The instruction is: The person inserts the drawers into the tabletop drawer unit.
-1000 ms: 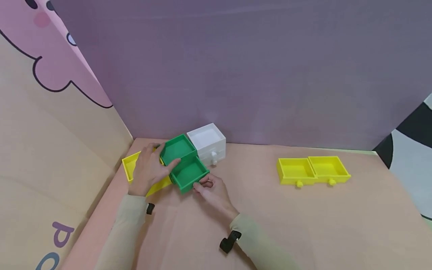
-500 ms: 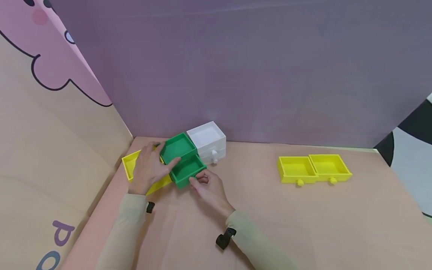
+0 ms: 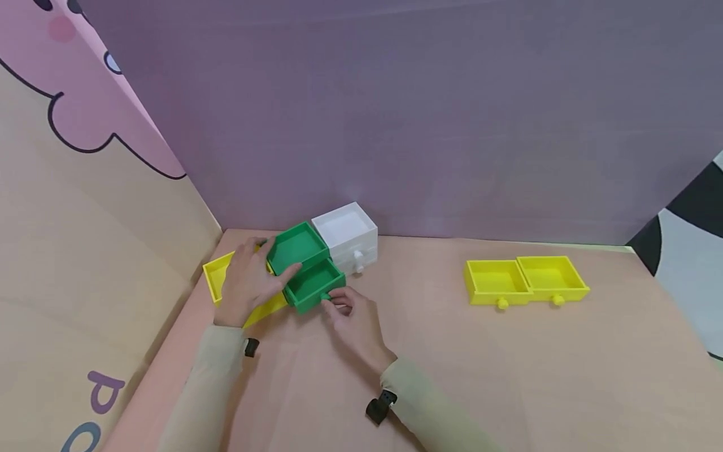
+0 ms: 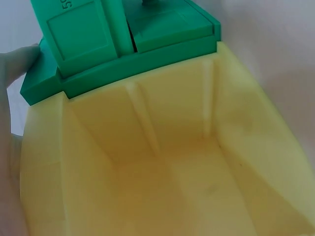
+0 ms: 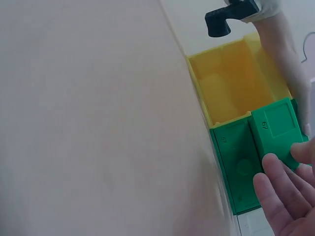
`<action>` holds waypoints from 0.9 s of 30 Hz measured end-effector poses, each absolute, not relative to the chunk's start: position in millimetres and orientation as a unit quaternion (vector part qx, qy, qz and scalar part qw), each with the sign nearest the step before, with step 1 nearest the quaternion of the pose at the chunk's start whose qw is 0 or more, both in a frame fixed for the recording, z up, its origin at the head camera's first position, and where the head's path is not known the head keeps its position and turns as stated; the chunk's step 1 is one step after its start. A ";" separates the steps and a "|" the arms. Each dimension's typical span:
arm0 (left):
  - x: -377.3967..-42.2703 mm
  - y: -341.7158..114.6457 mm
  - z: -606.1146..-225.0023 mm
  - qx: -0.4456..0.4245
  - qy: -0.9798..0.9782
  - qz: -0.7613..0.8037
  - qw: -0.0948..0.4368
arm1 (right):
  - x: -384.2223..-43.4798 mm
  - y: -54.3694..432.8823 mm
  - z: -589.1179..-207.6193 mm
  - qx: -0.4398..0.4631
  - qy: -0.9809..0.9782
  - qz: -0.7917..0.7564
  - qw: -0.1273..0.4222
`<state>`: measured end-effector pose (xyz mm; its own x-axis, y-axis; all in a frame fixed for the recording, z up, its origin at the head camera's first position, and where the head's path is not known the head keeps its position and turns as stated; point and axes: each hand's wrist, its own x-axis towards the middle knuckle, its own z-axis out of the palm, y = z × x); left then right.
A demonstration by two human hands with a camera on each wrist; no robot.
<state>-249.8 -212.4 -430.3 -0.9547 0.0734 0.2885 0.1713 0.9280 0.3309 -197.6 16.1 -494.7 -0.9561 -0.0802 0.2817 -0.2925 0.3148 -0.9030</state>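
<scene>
The green tray (image 3: 312,282) sits at the near left of the white box (image 3: 346,235), beside a second green tray (image 3: 297,245), and the right hand (image 3: 357,323) pinches the first tray's knob (image 3: 324,297). The left hand (image 3: 245,285), thumb and fingers wide apart, rests across the yellow box (image 5: 229,81) left of the white box and touches green; two yellow trays (image 3: 499,279) stand well to the white box's right.

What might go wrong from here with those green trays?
The front green tray, pinched by the right hand, might skew or catch if moved at an angle. The left hand has its thumb by the back green tray and might get nipped. The white box sits right beside the trays and might get bumped.
</scene>
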 end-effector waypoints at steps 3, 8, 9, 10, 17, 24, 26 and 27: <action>-248.6 -212.6 -428.5 -0.061 -0.973 -0.176 0.138 | -198.4 13.4 -493.5 0.116 -0.796 0.588 0.085; -246.0 -211.2 -426.1 -0.059 -0.975 -0.171 0.132 | -201.1 9.8 -491.6 0.114 -0.772 0.623 0.059; -245.3 -211.0 -426.0 -0.059 -0.974 -0.172 0.132 | -201.8 9.0 -491.4 0.112 -0.770 0.626 0.057; -244.5 -210.9 -426.0 -0.059 -0.974 -0.173 0.132 | -202.9 8.3 -491.9 0.110 -0.767 0.630 0.055; -244.5 -209.6 -430.8 -0.061 -0.973 -0.176 0.134 | -211.2 4.5 -493.4 0.097 -0.782 0.612 0.070; -248.6 -211.1 -431.3 -0.064 -0.971 -0.181 0.144 | -221.3 -2.2 -490.6 0.095 -0.783 0.610 0.076; -248.6 -212.5 -431.0 -0.062 -0.972 -0.179 0.142 | -223.7 -5.4 -490.6 0.090 -0.778 0.617 0.075; -248.4 -213.6 -430.9 -0.060 -0.972 -0.176 0.144 | -225.0 -7.4 -490.7 0.088 -0.776 0.620 0.072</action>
<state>-248.4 -213.6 -430.9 -0.9515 0.0651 0.3007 0.1666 0.9307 0.3257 -225.0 -7.4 -490.7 -0.9739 -0.0475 0.2218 -0.2268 0.2157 -0.9497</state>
